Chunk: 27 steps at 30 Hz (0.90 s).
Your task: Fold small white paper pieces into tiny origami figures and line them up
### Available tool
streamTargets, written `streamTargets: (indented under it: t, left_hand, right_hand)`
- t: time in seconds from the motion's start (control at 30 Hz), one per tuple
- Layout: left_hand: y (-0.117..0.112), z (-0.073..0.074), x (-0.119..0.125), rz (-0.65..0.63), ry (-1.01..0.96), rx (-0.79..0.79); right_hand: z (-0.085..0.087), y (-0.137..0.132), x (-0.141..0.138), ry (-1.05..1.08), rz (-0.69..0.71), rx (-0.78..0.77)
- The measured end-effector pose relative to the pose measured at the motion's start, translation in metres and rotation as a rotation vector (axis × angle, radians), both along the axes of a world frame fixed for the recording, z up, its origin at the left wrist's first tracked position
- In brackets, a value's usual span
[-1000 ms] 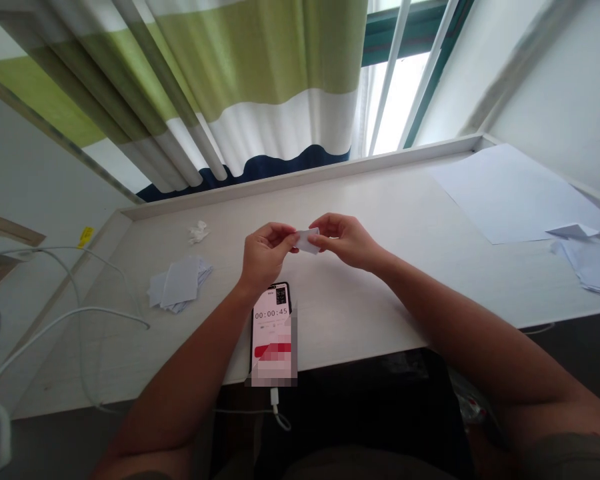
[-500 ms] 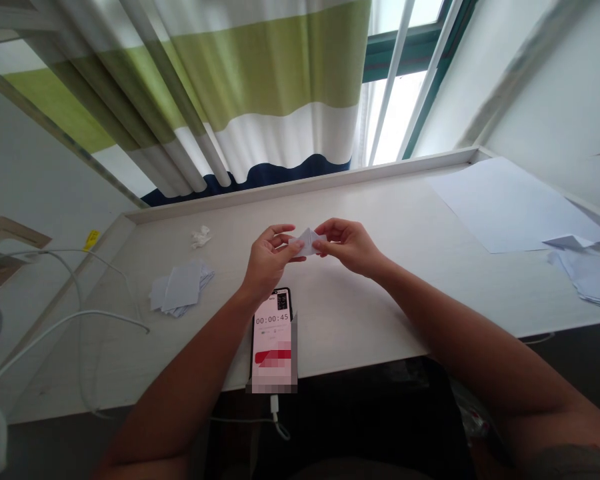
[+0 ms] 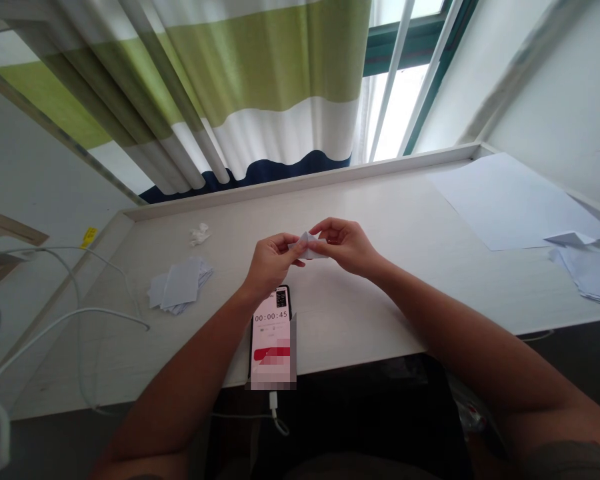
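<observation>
A small folded piece of white paper (image 3: 309, 253) with a pointed top is held up above the desk between my two hands. My left hand (image 3: 274, 259) pinches its left side, thumb on the near face and fingers behind. From the right, my right hand (image 3: 347, 245) grips it the same way, its thumb meeting the left thumb near the middle. The fingers cover much of the paper, so its full shape is hidden. Just below my left wrist lies a phone (image 3: 271, 333) showing a timer at 00:00:45.
A stack of white paper pieces (image 3: 180, 285) and a crumpled tissue (image 3: 199, 234) lie on the left. At the right are large white sheets (image 3: 515, 207) and a folded paper pile (image 3: 590, 273). White cables (image 3: 70, 319) loop at the left; a charging plug (image 3: 273, 400) hangs below the phone.
Both thumbs have slid inward and now meet on the folded paper. My left fingers, spread before, have closed in behind it.
</observation>
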<state>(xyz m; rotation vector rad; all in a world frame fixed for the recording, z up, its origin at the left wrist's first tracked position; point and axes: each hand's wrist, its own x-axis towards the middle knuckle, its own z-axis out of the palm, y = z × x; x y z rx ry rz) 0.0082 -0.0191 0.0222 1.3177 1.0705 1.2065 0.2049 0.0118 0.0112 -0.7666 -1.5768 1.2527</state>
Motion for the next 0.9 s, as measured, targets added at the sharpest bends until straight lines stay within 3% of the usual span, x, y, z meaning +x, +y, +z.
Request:
streamTargets:
  t: [0.23, 0.47, 0.63, 0.9]
  left_hand:
    - [0.004, -0.005, -0.003, 0.035, -0.02, 0.058]
    - [0.007, -0.001, -0.015, -0.21, 0.105, 0.171]
    - [0.005, -0.002, -0.014, -0.108, 0.199, 0.327]
    - [0.008, -0.01, -0.016, 0.014, 0.156, 0.391]
  right_hand:
    - [0.001, 0.001, 0.006, -0.173, 0.031, 0.202]
    - [0.001, 0.01, 0.011, -0.044, -0.002, 0.088]
    - [0.002, 0.01, 0.01, 0.019, 0.037, 0.02]
    - [0.008, 0.005, 0.015, 0.008, 0.165, 0.071]
